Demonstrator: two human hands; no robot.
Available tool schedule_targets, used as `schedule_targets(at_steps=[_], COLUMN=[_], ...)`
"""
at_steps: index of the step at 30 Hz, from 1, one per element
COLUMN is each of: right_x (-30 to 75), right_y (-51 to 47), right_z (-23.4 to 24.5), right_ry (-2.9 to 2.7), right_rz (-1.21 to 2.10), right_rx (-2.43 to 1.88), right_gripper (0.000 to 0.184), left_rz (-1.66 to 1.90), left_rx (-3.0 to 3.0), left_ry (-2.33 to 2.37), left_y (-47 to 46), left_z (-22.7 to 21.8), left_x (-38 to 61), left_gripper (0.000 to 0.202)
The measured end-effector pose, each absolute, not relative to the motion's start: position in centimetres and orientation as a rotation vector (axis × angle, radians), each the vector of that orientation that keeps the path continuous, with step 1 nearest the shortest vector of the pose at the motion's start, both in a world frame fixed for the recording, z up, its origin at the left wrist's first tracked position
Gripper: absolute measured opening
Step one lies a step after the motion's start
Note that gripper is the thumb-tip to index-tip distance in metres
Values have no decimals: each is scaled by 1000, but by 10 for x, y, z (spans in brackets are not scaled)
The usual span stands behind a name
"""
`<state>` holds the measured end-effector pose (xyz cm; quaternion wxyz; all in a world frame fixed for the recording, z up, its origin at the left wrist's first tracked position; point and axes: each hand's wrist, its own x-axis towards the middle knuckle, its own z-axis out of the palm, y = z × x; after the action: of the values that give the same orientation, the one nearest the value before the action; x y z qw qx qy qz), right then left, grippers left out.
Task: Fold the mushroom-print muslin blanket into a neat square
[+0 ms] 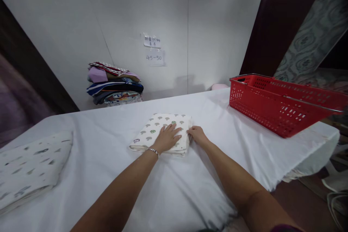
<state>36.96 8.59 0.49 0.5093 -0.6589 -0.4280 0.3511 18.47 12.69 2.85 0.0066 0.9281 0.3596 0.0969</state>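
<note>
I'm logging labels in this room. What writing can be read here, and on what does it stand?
"45-50": handwritten on the lower paper note on the wall.
Upper paper note: handwritten characters, too blurred to read.
Red basket and folded cloth: no writing visible.

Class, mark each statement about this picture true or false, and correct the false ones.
1. The left hand lies flat on the folded cloth. True.
2. The red basket stands on the white table. True.
3. The right hand grips the basket. False: it touches the cloth's right edge.
4. The pile of clothes sits in the basket. False: it is by the wall, behind the table.
</note>
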Motion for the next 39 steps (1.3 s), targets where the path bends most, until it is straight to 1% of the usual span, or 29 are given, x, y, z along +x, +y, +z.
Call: schedule_targets(at_steps=[14, 21, 23, 28, 35, 39], right_x=[372, 373, 375, 378, 379, 381], right_y=[94, 98, 100, 105, 113, 118], right_z=[2, 6, 8, 13, 19, 16], right_ry=[-989, -929, -923, -926, -889, -867], right_rz=[808, 830, 843, 887, 948, 967], right_rx=[-1581, -1574, -1572, -1550, -1502, -1482], right_gripper=[16, 16, 15, 15, 17, 17], left_rz=[327, 108, 152, 415, 506, 524], left_rx=[2893, 2757, 2715, 2680, 2624, 2566], left_ry=[1135, 1146, 1142, 1097, 1267, 1378], left_y=[129, 136, 136, 131, 128, 128], left_z=[26, 48, 54, 57, 51, 49], left_x=[185, 189, 196, 221, 242, 248], left_gripper=[45, 47, 44, 31, 23, 24])
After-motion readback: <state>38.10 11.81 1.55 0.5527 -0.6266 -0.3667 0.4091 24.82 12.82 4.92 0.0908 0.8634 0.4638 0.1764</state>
